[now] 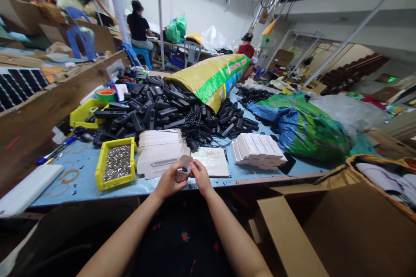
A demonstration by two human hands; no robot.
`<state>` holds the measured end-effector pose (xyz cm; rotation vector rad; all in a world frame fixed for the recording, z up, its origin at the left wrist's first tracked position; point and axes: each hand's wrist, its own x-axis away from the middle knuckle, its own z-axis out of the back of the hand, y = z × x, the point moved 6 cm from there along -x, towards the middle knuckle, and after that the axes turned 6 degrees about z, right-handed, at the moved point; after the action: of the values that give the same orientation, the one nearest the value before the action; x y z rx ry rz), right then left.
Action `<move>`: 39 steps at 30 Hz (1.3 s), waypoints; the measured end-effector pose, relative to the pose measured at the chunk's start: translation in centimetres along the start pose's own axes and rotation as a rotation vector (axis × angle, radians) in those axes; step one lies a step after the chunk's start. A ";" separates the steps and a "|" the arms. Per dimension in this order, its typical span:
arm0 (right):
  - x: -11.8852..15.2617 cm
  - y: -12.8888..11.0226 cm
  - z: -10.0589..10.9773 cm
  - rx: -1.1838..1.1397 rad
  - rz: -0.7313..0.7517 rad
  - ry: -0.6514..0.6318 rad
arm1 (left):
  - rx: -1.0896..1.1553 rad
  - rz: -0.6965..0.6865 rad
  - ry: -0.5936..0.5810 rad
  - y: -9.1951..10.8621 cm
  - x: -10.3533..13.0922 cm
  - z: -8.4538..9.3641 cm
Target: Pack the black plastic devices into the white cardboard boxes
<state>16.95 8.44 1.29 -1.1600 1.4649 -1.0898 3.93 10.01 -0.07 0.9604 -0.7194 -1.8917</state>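
Your left hand (169,182) grips a small carton (181,176) by the front edge of the blue table (82,184); your right hand (200,177) works at its open end, what it pinches too small to tell. Squeezing hard could crease the card, and a leftward bump could spill the yellow bin (115,183) of metal bits (118,163).

Small pale box (181,176), looks tilted from here; body inside left grip (170,180), greyish flap (186,161) standing up, right grip (200,176) close against its side. Contents unclear.
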 end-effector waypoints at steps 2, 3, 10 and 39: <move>0.2 0.0 0.0 0.006 0.010 0.009 | 0.009 0.002 -0.006 -0.2 0.0 -0.1; 0.3 0.0 -0.1 0.008 0.014 0.011 | 0.014 0.000 -0.004 -0.3 0.1 -0.1; 0.1 -0.9 -0.5 0.036 0.066 -0.086 | 0.055 -0.051 -0.052 0.4 0.2 0.0; -1.4 -1.3 0.9 0.102 0.230 -0.105 | -0.111 0.216 -0.136 1.6 -1.5 -1.2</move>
<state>18.22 9.52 2.56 -0.9373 1.4055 -0.9203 6.09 10.46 1.01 0.6616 -0.7571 -1.7973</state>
